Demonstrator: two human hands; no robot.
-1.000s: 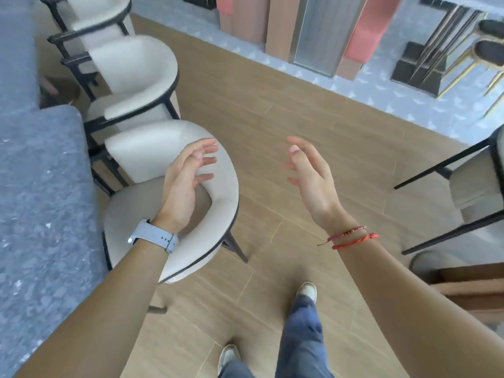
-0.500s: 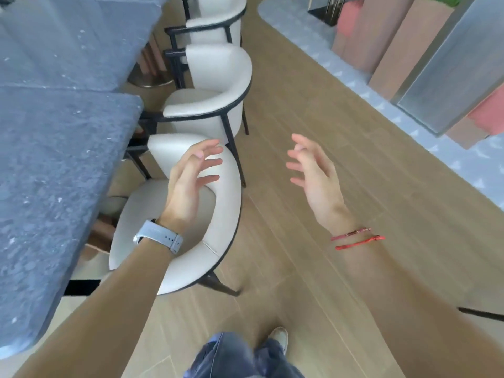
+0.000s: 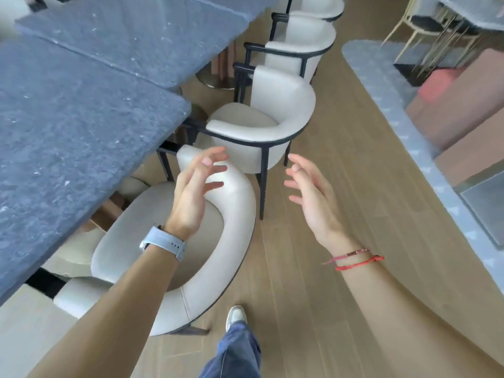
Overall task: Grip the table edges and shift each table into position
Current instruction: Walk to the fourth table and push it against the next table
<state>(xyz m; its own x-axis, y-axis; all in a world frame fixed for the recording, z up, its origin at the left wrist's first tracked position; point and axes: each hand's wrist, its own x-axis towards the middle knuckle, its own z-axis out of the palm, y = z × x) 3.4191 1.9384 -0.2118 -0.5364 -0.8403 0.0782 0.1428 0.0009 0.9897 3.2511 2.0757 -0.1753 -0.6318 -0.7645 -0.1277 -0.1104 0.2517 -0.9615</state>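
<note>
Two dark grey speckled stone tables stand end to end at the left: the near table and the far table, with a thin seam between them. My left hand hovers in the air above the curved back of the nearest cream chair, fingers spread, holding nothing. My right hand floats over the wooden floor, fingers apart and empty. Both hands are to the right of the near table's edge and touch neither table.
A row of cream armchairs with black frames runs along the tables' right side, a second chair and a third chair beyond. A pale tiled strip borders the wooden aisle at the right. My foot steps forward.
My view has swung left and forward, bringing both tables and more chairs into sight. Both hands stay raised and open in front of me, fingers a little more spread.
</note>
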